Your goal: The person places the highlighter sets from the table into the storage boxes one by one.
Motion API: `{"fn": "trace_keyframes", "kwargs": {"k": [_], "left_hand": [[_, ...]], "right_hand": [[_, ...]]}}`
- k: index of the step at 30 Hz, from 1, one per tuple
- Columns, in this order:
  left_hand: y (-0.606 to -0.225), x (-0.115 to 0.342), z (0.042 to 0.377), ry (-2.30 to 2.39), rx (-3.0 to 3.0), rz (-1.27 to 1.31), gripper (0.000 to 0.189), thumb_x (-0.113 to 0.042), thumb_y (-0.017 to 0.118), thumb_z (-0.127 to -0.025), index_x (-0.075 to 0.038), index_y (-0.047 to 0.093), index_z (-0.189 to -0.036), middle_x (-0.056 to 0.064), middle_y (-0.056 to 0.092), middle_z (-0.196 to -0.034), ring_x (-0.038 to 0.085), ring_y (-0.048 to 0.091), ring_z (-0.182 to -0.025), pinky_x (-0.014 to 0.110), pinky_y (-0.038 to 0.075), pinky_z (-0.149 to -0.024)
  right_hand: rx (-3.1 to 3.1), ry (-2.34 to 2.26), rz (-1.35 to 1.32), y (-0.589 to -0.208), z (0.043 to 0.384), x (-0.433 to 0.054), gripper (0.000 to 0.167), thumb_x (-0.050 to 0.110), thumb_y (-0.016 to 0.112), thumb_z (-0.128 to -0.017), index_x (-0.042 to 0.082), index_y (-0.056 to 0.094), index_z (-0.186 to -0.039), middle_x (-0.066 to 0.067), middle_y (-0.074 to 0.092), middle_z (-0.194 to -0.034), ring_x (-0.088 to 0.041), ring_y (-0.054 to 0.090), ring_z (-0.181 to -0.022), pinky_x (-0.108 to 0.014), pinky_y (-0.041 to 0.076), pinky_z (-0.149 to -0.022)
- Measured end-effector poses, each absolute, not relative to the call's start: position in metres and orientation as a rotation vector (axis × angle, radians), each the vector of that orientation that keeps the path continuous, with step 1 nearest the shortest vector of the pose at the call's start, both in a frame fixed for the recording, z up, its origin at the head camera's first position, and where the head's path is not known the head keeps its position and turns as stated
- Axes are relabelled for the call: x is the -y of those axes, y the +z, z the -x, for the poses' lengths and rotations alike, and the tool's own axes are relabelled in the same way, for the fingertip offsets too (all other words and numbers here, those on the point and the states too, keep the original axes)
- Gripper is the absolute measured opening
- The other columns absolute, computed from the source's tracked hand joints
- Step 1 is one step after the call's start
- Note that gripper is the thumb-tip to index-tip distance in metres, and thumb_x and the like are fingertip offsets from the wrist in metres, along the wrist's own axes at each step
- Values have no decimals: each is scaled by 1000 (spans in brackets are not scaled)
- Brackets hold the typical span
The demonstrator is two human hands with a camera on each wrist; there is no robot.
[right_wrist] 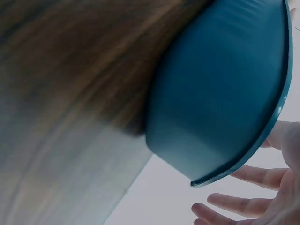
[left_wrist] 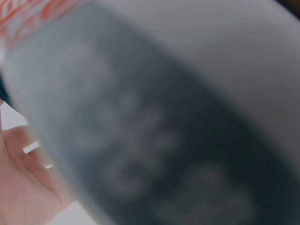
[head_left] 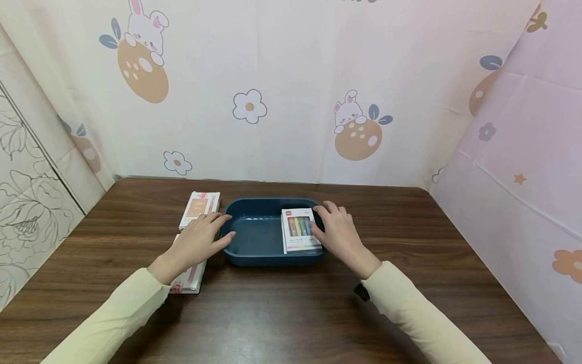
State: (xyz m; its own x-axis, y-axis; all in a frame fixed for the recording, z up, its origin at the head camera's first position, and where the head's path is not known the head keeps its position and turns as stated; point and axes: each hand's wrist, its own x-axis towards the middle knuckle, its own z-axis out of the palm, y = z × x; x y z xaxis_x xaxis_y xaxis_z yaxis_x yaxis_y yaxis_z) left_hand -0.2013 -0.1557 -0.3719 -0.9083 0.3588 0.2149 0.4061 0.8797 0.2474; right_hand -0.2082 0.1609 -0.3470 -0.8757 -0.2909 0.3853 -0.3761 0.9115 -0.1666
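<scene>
One tray [head_left: 252, 260], on table [head_left: 282, 318] between left hand [head_left: 198, 242] and right hand [head_left: 340, 233], fingers of both spread; likely light, stiff, smooth; best held by both ends. One box [head_left: 297, 243] inside.

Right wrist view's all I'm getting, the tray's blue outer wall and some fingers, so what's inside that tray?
Observer: In the head view, a white box picturing coloured sticks sits at the right end of the tray.
Operator: Anything to its left?
Observer: Two white packages lie on the table there.
Operator: And the left hand?
Observer: The left hand hides part of the nearer package, close by the tray's left end.
</scene>
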Motion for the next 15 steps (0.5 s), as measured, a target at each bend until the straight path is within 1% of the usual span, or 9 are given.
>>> {"fn": "trace_keyframes", "kwargs": {"k": [7,15], "left_hand": [[-371,156,201,-433,2884,594,53,-45,49,-89,-9,51,-128,14,53,-128,34,49,-117,54,38,-96],[-372,156,200,-404,2853,602,50,-44,50,-89,-9,54,-125,13,55,-125,33,51,-114,53,41,-94]], "right_hand": [[2744,386,-456,-354,207,-171,34,26,59,-86,7,61,-114,-20,52,-125,-40,53,-104,-53,45,-80],[2825,451,-410,-360,208,-176,35,27,56,-88,7,60,-116,-21,52,-125,-40,52,-106,-54,44,-83]]}}
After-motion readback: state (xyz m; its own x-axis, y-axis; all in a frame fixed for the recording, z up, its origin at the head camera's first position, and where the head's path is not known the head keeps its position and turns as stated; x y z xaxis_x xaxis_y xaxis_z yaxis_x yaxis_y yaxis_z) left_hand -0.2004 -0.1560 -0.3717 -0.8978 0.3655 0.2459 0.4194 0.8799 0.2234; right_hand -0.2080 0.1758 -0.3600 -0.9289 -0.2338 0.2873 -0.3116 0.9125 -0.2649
